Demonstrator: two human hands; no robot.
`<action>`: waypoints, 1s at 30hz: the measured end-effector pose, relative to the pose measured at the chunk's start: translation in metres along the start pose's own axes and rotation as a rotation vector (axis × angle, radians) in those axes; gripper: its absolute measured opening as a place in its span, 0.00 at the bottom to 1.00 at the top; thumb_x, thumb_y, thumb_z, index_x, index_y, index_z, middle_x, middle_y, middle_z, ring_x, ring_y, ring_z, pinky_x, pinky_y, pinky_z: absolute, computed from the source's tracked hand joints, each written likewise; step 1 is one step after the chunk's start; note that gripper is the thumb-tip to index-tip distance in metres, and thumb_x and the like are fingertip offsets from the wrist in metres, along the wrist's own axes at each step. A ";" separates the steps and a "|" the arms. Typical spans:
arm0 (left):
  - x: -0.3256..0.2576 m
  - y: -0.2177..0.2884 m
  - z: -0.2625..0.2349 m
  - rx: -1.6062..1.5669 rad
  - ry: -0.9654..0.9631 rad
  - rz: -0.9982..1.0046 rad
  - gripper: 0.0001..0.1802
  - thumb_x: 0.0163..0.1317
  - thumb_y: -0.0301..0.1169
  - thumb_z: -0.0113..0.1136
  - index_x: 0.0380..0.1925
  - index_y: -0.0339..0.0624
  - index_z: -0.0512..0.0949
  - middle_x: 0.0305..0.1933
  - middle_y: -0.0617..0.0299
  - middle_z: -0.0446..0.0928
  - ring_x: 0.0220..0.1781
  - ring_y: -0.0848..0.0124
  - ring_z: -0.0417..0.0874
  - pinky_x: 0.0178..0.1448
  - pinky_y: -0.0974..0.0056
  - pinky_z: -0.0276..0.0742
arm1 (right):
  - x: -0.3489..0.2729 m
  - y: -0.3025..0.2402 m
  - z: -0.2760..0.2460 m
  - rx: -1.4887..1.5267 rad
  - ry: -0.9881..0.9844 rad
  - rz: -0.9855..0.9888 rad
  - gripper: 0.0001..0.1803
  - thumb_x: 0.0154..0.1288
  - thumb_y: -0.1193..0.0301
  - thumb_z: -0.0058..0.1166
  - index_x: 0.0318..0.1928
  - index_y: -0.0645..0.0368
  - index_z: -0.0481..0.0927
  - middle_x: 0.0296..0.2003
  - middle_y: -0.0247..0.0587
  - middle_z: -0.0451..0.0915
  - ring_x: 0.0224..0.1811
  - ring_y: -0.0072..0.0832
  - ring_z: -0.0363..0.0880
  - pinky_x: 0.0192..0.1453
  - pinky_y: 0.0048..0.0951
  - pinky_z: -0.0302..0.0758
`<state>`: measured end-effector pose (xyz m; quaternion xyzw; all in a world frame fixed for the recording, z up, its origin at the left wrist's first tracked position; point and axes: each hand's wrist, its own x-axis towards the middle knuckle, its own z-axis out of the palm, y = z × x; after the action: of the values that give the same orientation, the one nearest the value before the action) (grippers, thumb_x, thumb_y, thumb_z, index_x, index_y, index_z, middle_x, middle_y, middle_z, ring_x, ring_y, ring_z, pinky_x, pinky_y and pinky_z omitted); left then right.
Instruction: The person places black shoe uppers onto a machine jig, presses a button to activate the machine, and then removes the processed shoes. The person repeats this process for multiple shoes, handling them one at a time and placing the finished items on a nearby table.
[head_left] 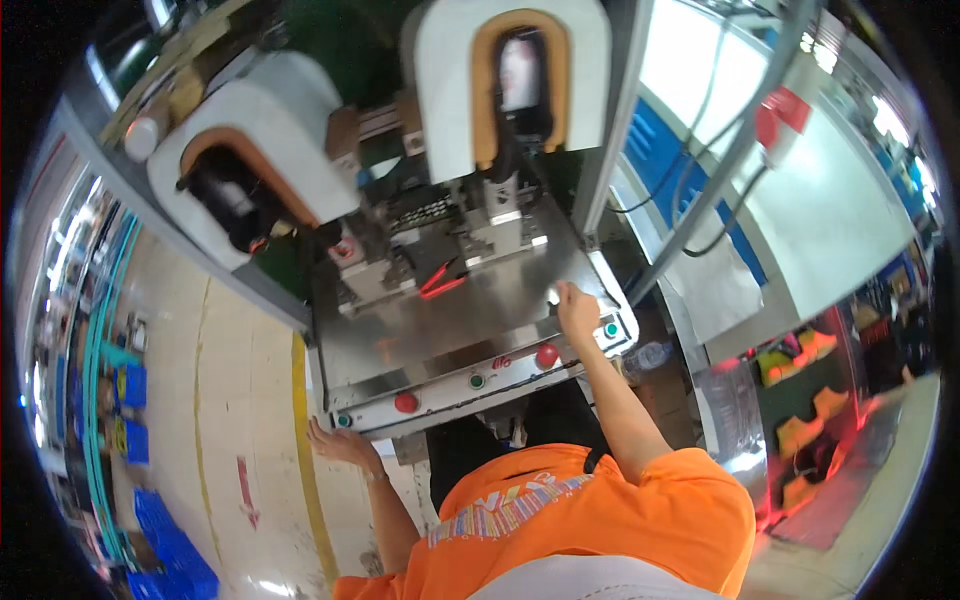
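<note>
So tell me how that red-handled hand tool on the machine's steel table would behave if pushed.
The red-handled tool lies flat, so it probably won't roll. On the smooth steel table it would likely slide easily. It looks small, probably light and rigid; the right hand rests apart from it.

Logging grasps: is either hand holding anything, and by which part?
Nothing held. Left hand rests open below the panel; right hand touches the steel table.

The right arm is stretched upward from the orange sleeve at lower centre of the frame, nearly straight, with the right hand (576, 305) seen right of centre, its fingers curled loosely. The left arm is bent and extended toward the lower left, where the left hand (338, 440) is spread open, palm down.
</note>
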<state>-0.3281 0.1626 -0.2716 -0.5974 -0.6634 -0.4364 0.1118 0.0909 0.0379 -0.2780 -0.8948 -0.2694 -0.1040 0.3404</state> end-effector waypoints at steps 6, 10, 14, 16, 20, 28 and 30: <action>-0.046 0.123 -0.007 -0.646 -0.374 0.428 0.15 0.50 0.21 0.50 0.40 0.44 0.74 0.50 0.56 0.70 0.62 0.55 0.60 0.64 0.47 0.47 | 0.003 -0.006 -0.005 0.010 0.048 -0.059 0.21 0.60 0.56 0.44 0.20 0.58 0.74 0.15 0.52 0.72 0.19 0.50 0.72 0.25 0.47 0.66; -0.082 0.187 0.004 -0.724 -0.608 0.609 0.16 0.53 0.26 0.51 0.43 0.47 0.72 0.51 0.60 0.69 0.62 0.57 0.60 0.65 0.47 0.45 | 0.002 -0.003 -0.003 -0.003 0.043 -0.073 0.21 0.61 0.56 0.44 0.18 0.58 0.73 0.15 0.52 0.72 0.19 0.50 0.72 0.25 0.46 0.67; -0.111 0.205 0.014 -0.593 -0.697 0.755 0.18 0.54 0.30 0.52 0.47 0.47 0.69 0.52 0.60 0.69 0.60 0.60 0.62 0.65 0.50 0.46 | 0.002 0.002 -0.001 -0.016 0.023 -0.097 0.21 0.60 0.57 0.44 0.18 0.58 0.73 0.14 0.52 0.72 0.19 0.50 0.72 0.24 0.46 0.67; -0.117 0.201 0.020 -0.560 -0.720 0.791 0.18 0.54 0.31 0.52 0.48 0.47 0.69 0.52 0.60 0.69 0.59 0.62 0.63 0.64 0.51 0.47 | 0.002 -0.001 0.000 -0.015 0.024 -0.105 0.21 0.60 0.57 0.45 0.18 0.58 0.73 0.14 0.52 0.72 0.18 0.50 0.72 0.24 0.46 0.67; -0.117 0.200 0.018 -0.562 -0.741 0.799 0.19 0.54 0.32 0.52 0.48 0.46 0.69 0.53 0.60 0.68 0.58 0.64 0.65 0.62 0.54 0.50 | 0.002 0.001 -0.001 0.000 0.025 -0.107 0.21 0.60 0.57 0.45 0.17 0.58 0.73 0.13 0.51 0.72 0.18 0.50 0.72 0.23 0.46 0.67; -0.121 0.199 0.025 -0.532 -0.728 0.843 0.18 0.55 0.31 0.50 0.47 0.48 0.70 0.53 0.61 0.70 0.56 0.64 0.67 0.60 0.55 0.54 | -0.001 -0.003 -0.020 0.105 -0.119 0.034 0.19 0.60 0.55 0.44 0.25 0.57 0.76 0.19 0.50 0.75 0.23 0.48 0.75 0.28 0.45 0.70; -0.125 0.198 0.027 -0.521 -0.704 0.874 0.17 0.55 0.31 0.50 0.47 0.49 0.70 0.52 0.61 0.71 0.55 0.63 0.68 0.59 0.55 0.55 | -0.010 -0.002 -0.021 0.325 0.017 0.038 0.17 0.60 0.58 0.46 0.25 0.58 0.74 0.21 0.50 0.74 0.24 0.48 0.74 0.28 0.45 0.68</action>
<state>-0.1092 0.0766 -0.2831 -0.9297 -0.2262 -0.2746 -0.0951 0.0814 0.0217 -0.2650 -0.8321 -0.2627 -0.0602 0.4848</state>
